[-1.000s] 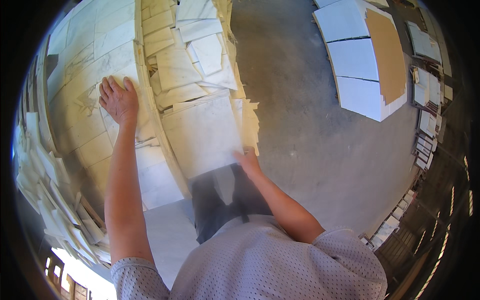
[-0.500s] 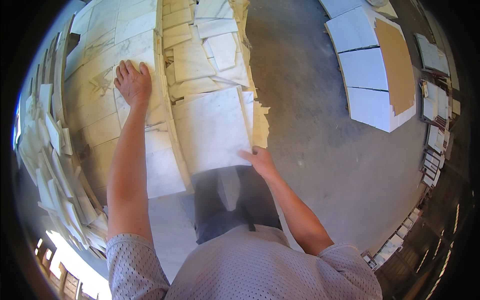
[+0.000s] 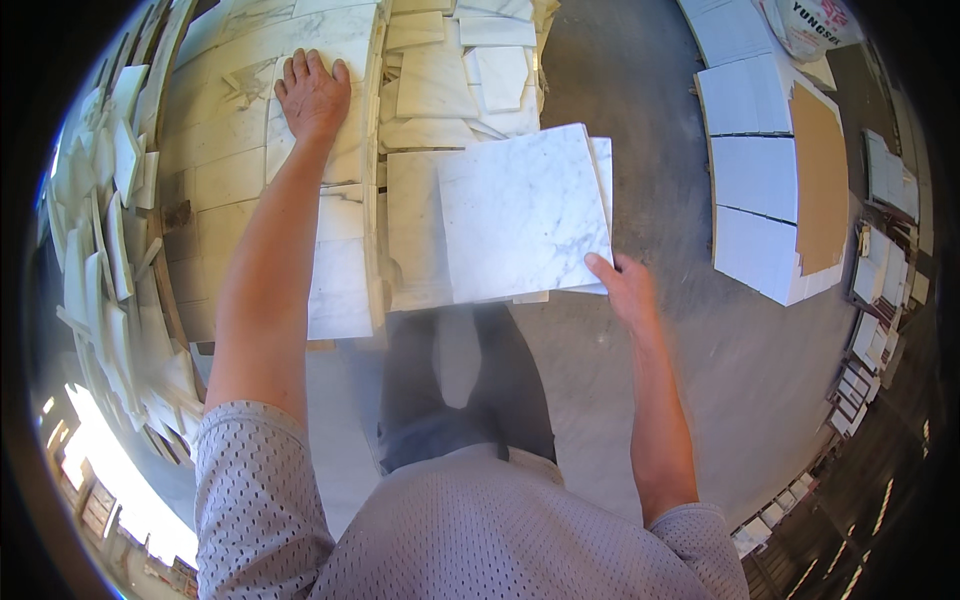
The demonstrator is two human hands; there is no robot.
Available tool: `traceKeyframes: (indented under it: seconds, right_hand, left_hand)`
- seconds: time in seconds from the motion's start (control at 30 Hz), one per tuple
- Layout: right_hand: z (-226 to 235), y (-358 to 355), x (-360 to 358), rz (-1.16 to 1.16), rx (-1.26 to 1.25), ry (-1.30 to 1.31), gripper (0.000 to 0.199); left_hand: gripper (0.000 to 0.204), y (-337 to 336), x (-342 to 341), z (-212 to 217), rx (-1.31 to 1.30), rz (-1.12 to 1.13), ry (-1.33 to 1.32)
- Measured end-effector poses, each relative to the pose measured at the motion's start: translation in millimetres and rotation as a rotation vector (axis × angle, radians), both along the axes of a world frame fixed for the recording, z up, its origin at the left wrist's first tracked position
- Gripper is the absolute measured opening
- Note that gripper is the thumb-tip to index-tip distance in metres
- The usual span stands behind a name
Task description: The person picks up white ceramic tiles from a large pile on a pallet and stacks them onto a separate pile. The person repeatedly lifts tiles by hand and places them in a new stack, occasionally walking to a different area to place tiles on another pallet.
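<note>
The right hand point(image 3: 628, 290) grips the lower right corner of a white marble tile point(image 3: 522, 212) with grey veins, thumb on its top face and the other fingers hidden beneath. The tile extends up and to the left from the hand, over a stack of similar tiles point(image 3: 415, 240). The left hand point(image 3: 312, 93) lies flat, fingers spread, on a cream slab pile point(image 3: 225, 170), holding nothing.

The left arm stretches far forward, nearly straight, and the left hand point(image 3: 313, 92) lies flat, palm down, fingers together. The right arm reaches forward with a slight bend at the elbow, its right hand point(image 3: 628, 288) pinching with thumb on top and fingers curled beneath.
</note>
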State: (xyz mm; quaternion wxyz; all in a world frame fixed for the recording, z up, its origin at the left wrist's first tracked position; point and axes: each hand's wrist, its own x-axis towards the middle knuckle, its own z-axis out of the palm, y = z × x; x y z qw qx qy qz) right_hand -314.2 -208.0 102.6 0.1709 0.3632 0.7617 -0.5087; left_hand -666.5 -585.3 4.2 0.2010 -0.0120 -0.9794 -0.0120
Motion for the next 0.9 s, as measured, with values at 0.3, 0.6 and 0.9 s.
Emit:
traceKeyframes:
  seconds: [0.3, 0.6, 0.9]
  right_hand:
    - [-49, -34, 132, -0.217, -0.151, -0.132, 0.040]
    - [-50, -38, 135, -0.196, -0.214, -0.137, 0.038]
    - [79, -102, 61, 0.284, 0.321, -0.176, 0.045]
  left_hand:
    - [0.042, 67, 271, 50, 0.554, -0.252, -0.618]
    - [0.065, 61, 375, -46, 1.274, 0.276, -1.387]
    - [0.065, 128, 393, 51, 2.388, 0.869, -1.423]
